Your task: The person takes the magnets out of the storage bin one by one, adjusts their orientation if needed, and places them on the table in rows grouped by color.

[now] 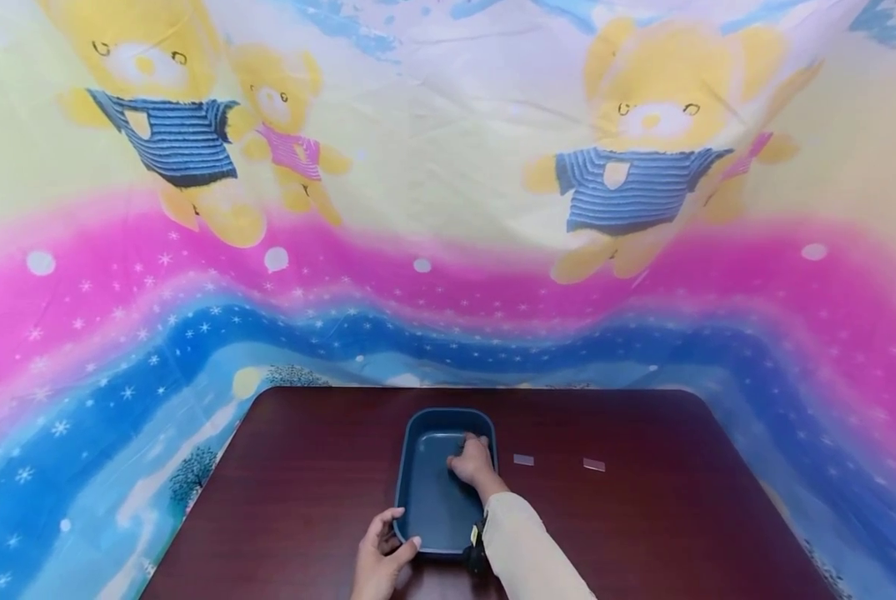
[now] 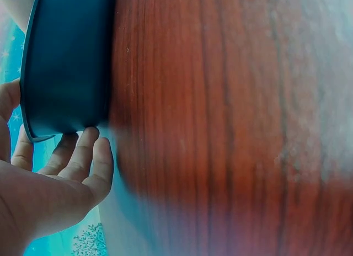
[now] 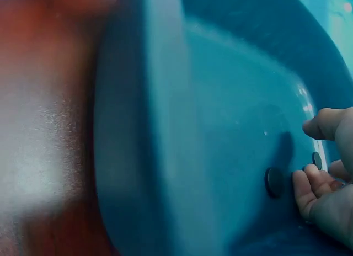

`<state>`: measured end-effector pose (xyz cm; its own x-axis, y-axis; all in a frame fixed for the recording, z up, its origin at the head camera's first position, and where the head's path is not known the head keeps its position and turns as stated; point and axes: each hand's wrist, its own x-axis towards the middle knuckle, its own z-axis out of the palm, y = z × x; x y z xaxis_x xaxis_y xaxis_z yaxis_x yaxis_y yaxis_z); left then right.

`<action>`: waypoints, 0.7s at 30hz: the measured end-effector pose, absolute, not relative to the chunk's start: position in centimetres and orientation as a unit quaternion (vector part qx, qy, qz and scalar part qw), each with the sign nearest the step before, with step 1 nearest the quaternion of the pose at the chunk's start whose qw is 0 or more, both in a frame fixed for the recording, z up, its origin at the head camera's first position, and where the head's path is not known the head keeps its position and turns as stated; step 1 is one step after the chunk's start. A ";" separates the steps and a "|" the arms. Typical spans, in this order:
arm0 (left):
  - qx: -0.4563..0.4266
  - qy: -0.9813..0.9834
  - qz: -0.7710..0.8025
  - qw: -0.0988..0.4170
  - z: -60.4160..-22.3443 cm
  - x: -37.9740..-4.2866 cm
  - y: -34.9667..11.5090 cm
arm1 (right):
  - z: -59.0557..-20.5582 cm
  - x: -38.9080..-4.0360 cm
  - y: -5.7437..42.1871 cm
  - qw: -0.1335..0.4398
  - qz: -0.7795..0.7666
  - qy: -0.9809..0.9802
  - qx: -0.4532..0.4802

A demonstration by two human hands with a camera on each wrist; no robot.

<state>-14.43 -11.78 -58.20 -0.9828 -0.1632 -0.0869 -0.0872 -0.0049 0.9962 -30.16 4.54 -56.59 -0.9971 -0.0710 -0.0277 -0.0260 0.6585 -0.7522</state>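
Note:
A dark blue rectangular plastic tub (image 1: 440,546) with rounded corners stands on the table. My left hand (image 1: 382,554) grips its near left corner, thumb and fingers spread round the outside. In the left wrist view the fingertips (image 2: 88,133) touch the tub's outer wall. My right hand (image 1: 473,462) reaches inside, by the right wall. On the tub floor in the right wrist view lies a small dark disc (image 3: 273,182), just beside the right fingertips (image 3: 300,184). A second disc (image 3: 316,160) shows between the thumb and those fingers; whether it is held is unclear.
Two small flat clear pieces lie on the table (image 1: 305,492) right of the tub, one nearer (image 1: 523,460) and one farther (image 1: 593,465). A black wrist strap (image 1: 476,550) sits by the right sleeve. Behind the table hangs a bear-print cloth (image 1: 448,275).

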 end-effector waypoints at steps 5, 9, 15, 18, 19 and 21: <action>0.095 -0.704 -0.704 0.017 -58.1 -14.3 -11.5 | -56.6 -30.5 4.9 0.057 -0.371 0.926 -0.049; 0.101 -0.703 -0.704 0.014 -58.1 -14.4 -11.5 | -56.5 -30.7 5.0 0.070 -0.367 0.926 -0.057; 0.102 -0.701 -0.706 0.012 -58.0 -14.3 -11.7 | -57.1 -30.2 4.5 0.049 -0.384 0.919 -0.074; 0.102 -0.699 -0.707 0.011 -58.0 -14.2 -11.8 | -57.6 -30.2 4.3 0.041 -0.390 0.917 -0.074; 0.101 -0.700 -0.707 0.011 -58.0 -14.3 -11.8 | -57.6 -30.2 4.2 0.040 -0.389 0.917 -0.072; 0.104 -0.703 -0.703 0.009 -58.0 -14.4 -11.9 | -57.6 -30.2 4.0 0.038 -0.388 0.919 -0.066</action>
